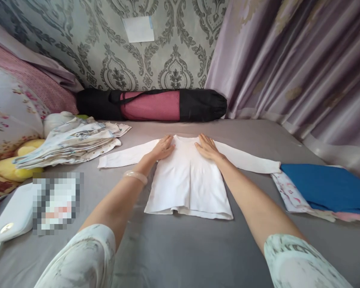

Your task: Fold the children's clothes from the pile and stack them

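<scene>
A small white long-sleeved shirt (189, 180) lies spread on a grey sheet, its neckline away from me and both sleeves stretched out sideways. My left hand (164, 148) rests flat on its left shoulder, fingers extended toward the neckline. On the opposite shoulder, my right hand (207, 147) lies flat as well, fingers pointing up and inward. Neither hand grips the cloth. The hem is slightly wavy, with a soft crease running down the middle of the front. The right cuff touches the edge of a folded pile of clothes.
Folded patterned clothes (78, 144) sit at the left by yellow plush toys (6, 165). A white device (16, 212) with a cable and a blurred item (58, 206) lie nearer. At right is a blue folded cloth (327, 188). A black-and-pink rolled bag (150, 106) lies along the wall.
</scene>
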Tool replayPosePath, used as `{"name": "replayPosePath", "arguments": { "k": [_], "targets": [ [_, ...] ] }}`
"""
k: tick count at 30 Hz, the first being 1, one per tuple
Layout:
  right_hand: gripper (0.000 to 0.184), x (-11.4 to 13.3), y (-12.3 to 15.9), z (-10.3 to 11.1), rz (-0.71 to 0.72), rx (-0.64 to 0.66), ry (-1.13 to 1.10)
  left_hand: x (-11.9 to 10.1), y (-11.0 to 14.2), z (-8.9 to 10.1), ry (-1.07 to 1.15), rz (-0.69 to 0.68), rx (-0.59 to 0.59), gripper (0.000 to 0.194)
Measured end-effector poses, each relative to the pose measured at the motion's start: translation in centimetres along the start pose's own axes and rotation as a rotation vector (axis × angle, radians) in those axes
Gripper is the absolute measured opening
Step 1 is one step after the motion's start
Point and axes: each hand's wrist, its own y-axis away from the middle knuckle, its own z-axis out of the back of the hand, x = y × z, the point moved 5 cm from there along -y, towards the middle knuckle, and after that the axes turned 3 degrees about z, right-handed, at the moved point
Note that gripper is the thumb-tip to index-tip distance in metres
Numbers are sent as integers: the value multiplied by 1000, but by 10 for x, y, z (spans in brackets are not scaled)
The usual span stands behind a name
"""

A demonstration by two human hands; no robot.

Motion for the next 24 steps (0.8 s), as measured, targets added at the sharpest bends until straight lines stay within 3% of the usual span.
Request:
{"name": "replayPosePath", "arguments": {
  "k": [4, 6, 10, 14, 18, 24],
  "targets": [
    [54, -13, 22, 31, -37, -233, -296, 11, 40, 29, 140, 42, -222, 53],
    [45, -22, 48, 42, -83, -315, -359, 20, 72, 44, 202, 155, -289, 47],
    [24, -32, 113, 42, -149, -192, -476, 28, 135, 54, 411, 437, -101, 40],
    [17, -30, 174, 35, -201, -32, -540, 13, 183, 52, 641, 617, 61, 39],
    [16, -17, 217, 35, -190, 63, -431, -6, 212, 46, 703, 635, 104, 45],
    [43, 12, 255, 41, -131, 120, -275, -24, 238, 36, 724, 591, 132, 58]
  ]
}}
